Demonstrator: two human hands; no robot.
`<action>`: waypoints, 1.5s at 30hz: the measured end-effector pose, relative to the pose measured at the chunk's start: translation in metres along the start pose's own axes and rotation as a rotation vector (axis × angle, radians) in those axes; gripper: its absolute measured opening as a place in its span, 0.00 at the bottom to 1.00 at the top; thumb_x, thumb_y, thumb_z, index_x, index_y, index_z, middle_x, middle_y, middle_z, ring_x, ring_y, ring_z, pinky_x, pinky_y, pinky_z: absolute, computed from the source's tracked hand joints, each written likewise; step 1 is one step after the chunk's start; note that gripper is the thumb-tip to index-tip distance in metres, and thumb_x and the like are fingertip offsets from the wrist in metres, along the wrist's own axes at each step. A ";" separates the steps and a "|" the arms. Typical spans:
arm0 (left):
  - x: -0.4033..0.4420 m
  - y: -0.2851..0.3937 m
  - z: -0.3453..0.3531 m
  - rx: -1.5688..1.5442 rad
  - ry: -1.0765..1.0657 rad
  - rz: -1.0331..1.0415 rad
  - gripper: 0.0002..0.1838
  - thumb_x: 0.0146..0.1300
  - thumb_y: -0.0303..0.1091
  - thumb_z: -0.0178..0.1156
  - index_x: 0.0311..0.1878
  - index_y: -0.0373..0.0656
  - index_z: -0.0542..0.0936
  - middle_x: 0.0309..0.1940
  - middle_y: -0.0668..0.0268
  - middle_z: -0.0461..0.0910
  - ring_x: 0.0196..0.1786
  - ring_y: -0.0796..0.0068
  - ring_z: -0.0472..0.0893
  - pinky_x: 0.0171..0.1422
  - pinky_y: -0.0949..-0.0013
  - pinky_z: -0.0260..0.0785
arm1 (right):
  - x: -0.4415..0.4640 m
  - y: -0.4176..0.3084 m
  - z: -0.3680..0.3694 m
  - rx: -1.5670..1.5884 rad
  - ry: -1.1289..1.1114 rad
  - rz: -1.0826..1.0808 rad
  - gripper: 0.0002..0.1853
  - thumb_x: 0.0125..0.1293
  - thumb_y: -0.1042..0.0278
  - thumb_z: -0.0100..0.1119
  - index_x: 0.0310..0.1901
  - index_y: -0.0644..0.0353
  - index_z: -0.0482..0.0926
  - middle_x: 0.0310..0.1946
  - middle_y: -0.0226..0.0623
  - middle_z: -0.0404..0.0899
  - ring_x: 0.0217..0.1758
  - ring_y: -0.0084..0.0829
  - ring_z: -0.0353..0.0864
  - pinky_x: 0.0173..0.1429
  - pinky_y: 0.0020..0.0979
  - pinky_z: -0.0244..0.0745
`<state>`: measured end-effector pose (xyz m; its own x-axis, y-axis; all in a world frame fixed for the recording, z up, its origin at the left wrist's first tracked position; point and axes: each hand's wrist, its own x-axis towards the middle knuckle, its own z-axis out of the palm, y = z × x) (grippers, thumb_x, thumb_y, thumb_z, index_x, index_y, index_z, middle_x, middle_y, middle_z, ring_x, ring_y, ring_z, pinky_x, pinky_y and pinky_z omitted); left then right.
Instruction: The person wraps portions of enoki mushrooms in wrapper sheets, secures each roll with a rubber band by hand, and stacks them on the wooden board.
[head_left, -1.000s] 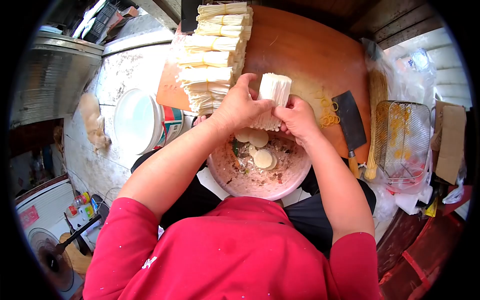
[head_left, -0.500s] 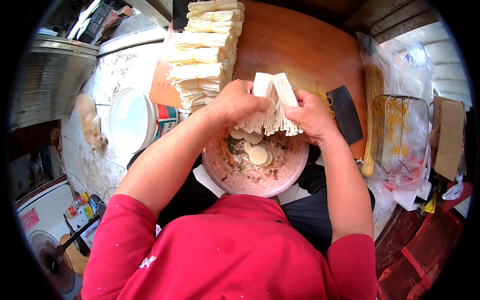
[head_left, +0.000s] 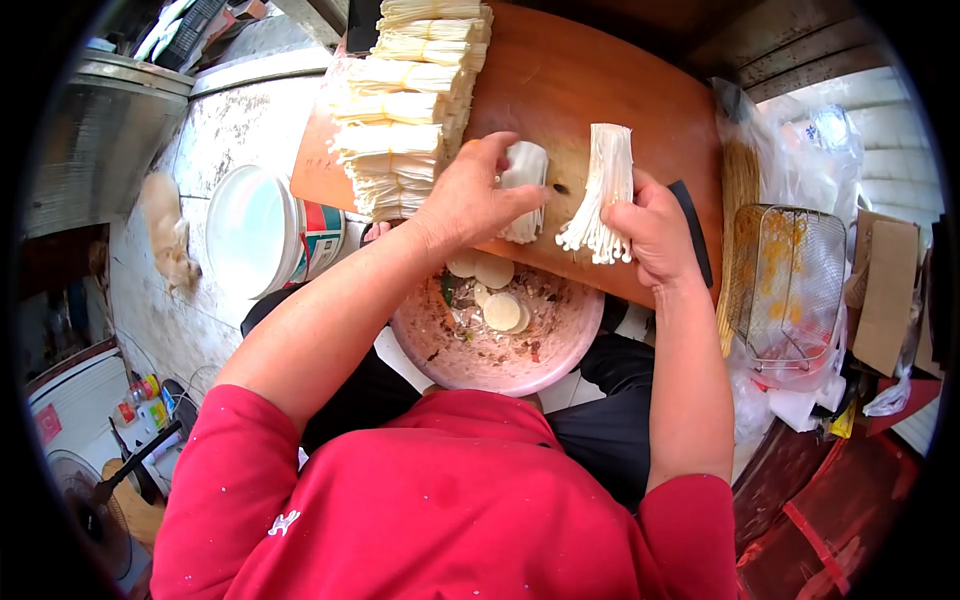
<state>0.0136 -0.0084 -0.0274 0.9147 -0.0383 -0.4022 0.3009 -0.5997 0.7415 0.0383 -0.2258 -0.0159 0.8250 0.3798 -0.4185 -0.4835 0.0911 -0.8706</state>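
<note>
Fingers spread, my left hand (head_left: 468, 198) is at a short bunch of enoki mushrooms (head_left: 525, 190) lying on the brown board (head_left: 600, 70); its thumb reaches across the bunch. My right hand (head_left: 652, 232) grips another enoki bunch (head_left: 603, 185), stems pointing away from me and caps toward me. A dark, flat blade (head_left: 692, 225) lies just right of that hand, partly hidden by it. Below the board's near edge, a pinkish basin (head_left: 540, 375) contains pale round cut ends (head_left: 502, 312) and dark scraps.
Banded enoki bundles (head_left: 400, 110) are stacked at the board's left. A white bucket (head_left: 250, 230) stands on the floor, with a light-coloured dog (head_left: 165, 230) farther left. On the right are a wire basket (head_left: 790, 290), plastic bags and cardboard (head_left: 885, 295). A fan (head_left: 90, 510) is at lower left.
The two enoki halves have come apart. One now lies on the board beside my left hand, whose fingers have spread; my right hand has moved right with the other.
</note>
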 end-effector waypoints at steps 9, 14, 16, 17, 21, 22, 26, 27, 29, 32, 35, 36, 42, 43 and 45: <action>-0.018 0.012 0.022 -0.943 -0.260 0.126 0.23 0.69 0.40 0.60 0.60 0.37 0.70 0.44 0.66 0.78 0.47 0.77 0.78 0.55 0.72 0.72 | -0.008 0.013 0.032 -0.005 -0.206 0.080 0.17 0.59 0.75 0.62 0.51 0.63 0.75 0.38 0.33 0.80 0.27 0.16 0.76 0.28 0.18 0.71; -0.011 0.003 0.008 -0.713 -0.135 0.119 0.18 0.69 0.41 0.60 0.54 0.38 0.74 0.38 0.69 0.78 0.40 0.82 0.78 0.44 0.75 0.73 | -0.008 -0.013 0.030 -0.245 -0.016 0.179 0.19 0.61 0.70 0.66 0.53 0.64 0.75 0.33 0.30 0.79 0.24 0.16 0.74 0.27 0.18 0.72; -0.012 0.004 0.005 -0.675 -0.212 0.050 0.18 0.68 0.40 0.60 0.53 0.37 0.76 0.36 0.67 0.80 0.38 0.81 0.79 0.43 0.73 0.74 | -0.005 -0.012 0.029 -0.224 0.036 0.096 0.20 0.61 0.70 0.67 0.54 0.64 0.75 0.35 0.32 0.80 0.26 0.16 0.75 0.28 0.18 0.72; -0.013 0.006 0.005 -0.630 -0.288 -0.016 0.18 0.67 0.40 0.61 0.51 0.36 0.77 0.33 0.65 0.81 0.36 0.79 0.80 0.42 0.71 0.75 | -0.006 -0.011 0.029 -0.201 0.088 0.010 0.22 0.60 0.69 0.69 0.54 0.64 0.75 0.37 0.34 0.80 0.28 0.17 0.76 0.29 0.18 0.73; -0.017 0.007 0.008 -0.613 -0.488 -0.027 0.17 0.68 0.42 0.61 0.51 0.39 0.78 0.37 0.68 0.82 0.39 0.82 0.80 0.45 0.74 0.73 | -0.007 -0.007 0.026 -0.079 -0.110 0.015 0.21 0.62 0.72 0.66 0.56 0.67 0.73 0.39 0.35 0.80 0.34 0.18 0.78 0.35 0.19 0.74; -0.015 0.004 0.010 -0.628 -0.490 -0.010 0.17 0.67 0.42 0.62 0.50 0.38 0.79 0.37 0.68 0.82 0.39 0.81 0.80 0.45 0.74 0.73 | -0.007 -0.007 0.025 -0.075 -0.114 0.012 0.20 0.63 0.73 0.65 0.56 0.68 0.73 0.39 0.33 0.80 0.37 0.18 0.79 0.37 0.19 0.75; -0.018 0.006 0.007 -0.612 -0.519 -0.031 0.18 0.66 0.43 0.63 0.49 0.38 0.80 0.37 0.67 0.83 0.39 0.82 0.80 0.45 0.74 0.73 | -0.009 -0.006 0.027 -0.115 -0.099 0.013 0.18 0.63 0.74 0.65 0.53 0.69 0.75 0.39 0.33 0.81 0.38 0.17 0.78 0.40 0.20 0.75; -0.019 0.007 0.008 -0.639 -0.518 -0.058 0.18 0.66 0.44 0.63 0.47 0.38 0.80 0.34 0.66 0.83 0.37 0.80 0.81 0.42 0.74 0.75 | -0.009 -0.005 0.028 -0.140 -0.094 -0.016 0.16 0.63 0.74 0.64 0.51 0.68 0.75 0.39 0.33 0.81 0.39 0.17 0.78 0.41 0.20 0.75; -0.020 0.008 0.008 -0.666 -0.519 -0.085 0.18 0.65 0.45 0.64 0.46 0.39 0.81 0.32 0.65 0.83 0.34 0.78 0.82 0.39 0.73 0.76 | -0.009 -0.002 0.029 -0.165 -0.089 -0.045 0.14 0.64 0.74 0.64 0.50 0.68 0.76 0.39 0.33 0.81 0.40 0.17 0.78 0.43 0.20 0.75; -0.020 0.008 0.008 -0.622 -0.493 -0.045 0.18 0.65 0.45 0.65 0.46 0.38 0.80 0.32 0.64 0.83 0.32 0.78 0.82 0.37 0.73 0.77 | -0.006 0.004 0.030 -0.226 -0.072 -0.125 0.11 0.64 0.73 0.63 0.46 0.66 0.77 0.38 0.32 0.81 0.40 0.18 0.78 0.45 0.20 0.74; -0.020 0.006 0.006 -0.711 -0.578 -0.071 0.22 0.64 0.46 0.65 0.51 0.37 0.80 0.39 0.66 0.82 0.39 0.83 0.79 0.45 0.76 0.73 | -0.004 0.006 0.030 -0.202 -0.089 -0.097 0.10 0.64 0.73 0.63 0.45 0.66 0.78 0.38 0.32 0.81 0.42 0.19 0.77 0.46 0.21 0.74; -0.022 0.008 0.004 -0.721 -0.608 -0.094 0.21 0.64 0.44 0.65 0.51 0.37 0.79 0.40 0.66 0.82 0.39 0.83 0.79 0.46 0.76 0.73 | -0.004 0.007 0.031 -0.201 -0.097 -0.089 0.11 0.64 0.72 0.63 0.47 0.65 0.78 0.37 0.30 0.80 0.38 0.17 0.76 0.41 0.19 0.72; -0.017 -0.002 0.013 -0.360 -0.489 0.223 0.18 0.61 0.38 0.66 0.50 0.39 0.78 0.38 0.61 0.82 0.36 0.77 0.81 0.42 0.72 0.75 | -0.005 0.001 0.033 -0.141 -0.106 0.103 0.13 0.65 0.68 0.64 0.48 0.64 0.78 0.32 0.26 0.77 0.25 0.12 0.71 0.29 0.15 0.68; -0.016 -0.002 0.013 -0.274 -0.458 0.228 0.18 0.60 0.37 0.66 0.50 0.39 0.78 0.38 0.61 0.81 0.37 0.76 0.81 0.43 0.72 0.74 | -0.005 0.001 0.034 -0.136 -0.074 0.121 0.13 0.65 0.68 0.64 0.47 0.63 0.78 0.31 0.26 0.76 0.23 0.12 0.69 0.27 0.15 0.66; -0.018 0.002 0.008 -0.349 -0.542 0.111 0.18 0.60 0.37 0.65 0.50 0.38 0.78 0.39 0.60 0.82 0.38 0.75 0.82 0.43 0.72 0.75 | -0.003 0.003 0.032 -0.135 -0.091 0.122 0.12 0.64 0.69 0.64 0.46 0.63 0.77 0.30 0.26 0.76 0.23 0.11 0.70 0.26 0.15 0.67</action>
<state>-0.0044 -0.0158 -0.0229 0.7072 -0.5376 -0.4592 0.3655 -0.2780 0.8883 0.0246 -0.1972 -0.0087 0.7297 0.4627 -0.5035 -0.5297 -0.0831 -0.8441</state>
